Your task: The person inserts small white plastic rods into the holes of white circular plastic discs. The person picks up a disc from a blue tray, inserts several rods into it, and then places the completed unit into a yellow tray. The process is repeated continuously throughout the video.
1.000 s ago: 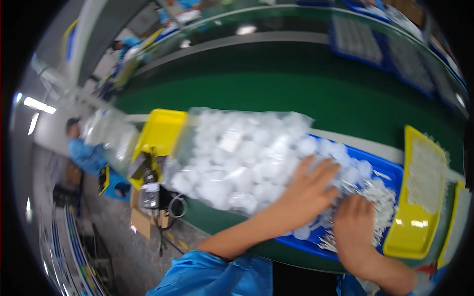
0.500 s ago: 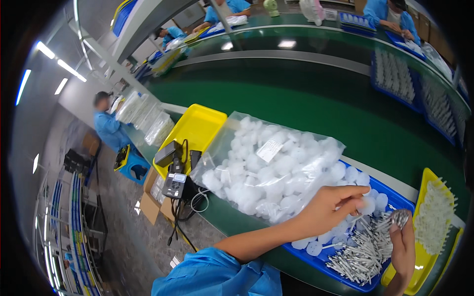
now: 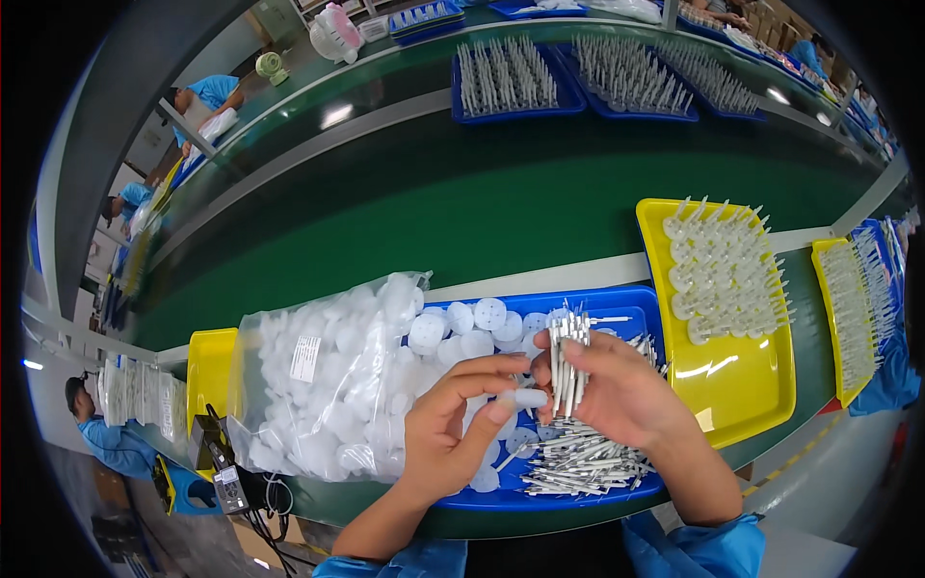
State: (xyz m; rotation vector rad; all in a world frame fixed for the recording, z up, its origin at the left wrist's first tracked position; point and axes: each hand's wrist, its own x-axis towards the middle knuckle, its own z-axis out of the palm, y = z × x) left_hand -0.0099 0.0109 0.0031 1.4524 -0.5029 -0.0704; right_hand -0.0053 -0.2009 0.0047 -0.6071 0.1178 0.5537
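My left hand [image 3: 443,429] pinches a small white translucent plastic disc [image 3: 526,397] between thumb and fingers. Close beside it, my right hand [image 3: 631,395] is wrapped round a bundle of thin white-and-silver sticks [image 3: 568,356], held roughly upright. Both hands are over a blue tray [image 3: 641,303]. Loose white discs [image 3: 477,342] with small holes lie in its far and left parts. A heap of the same thin sticks [image 3: 588,464] fills its near right part. Whether the disc touches a stick, I cannot tell.
A clear bag of white discs [image 3: 328,395] overlaps the tray's left side. To the right, a yellow tray [image 3: 727,385] holds rows of discs with sticks standing up. A black power adapter [image 3: 229,486] with cables sits at lower left. Filled blue trays [image 3: 506,82] stand across the green surface.
The view has swung to the right. My hands have come closer together, the left still with a disc and the right still with its bundle, which now shows side-on.
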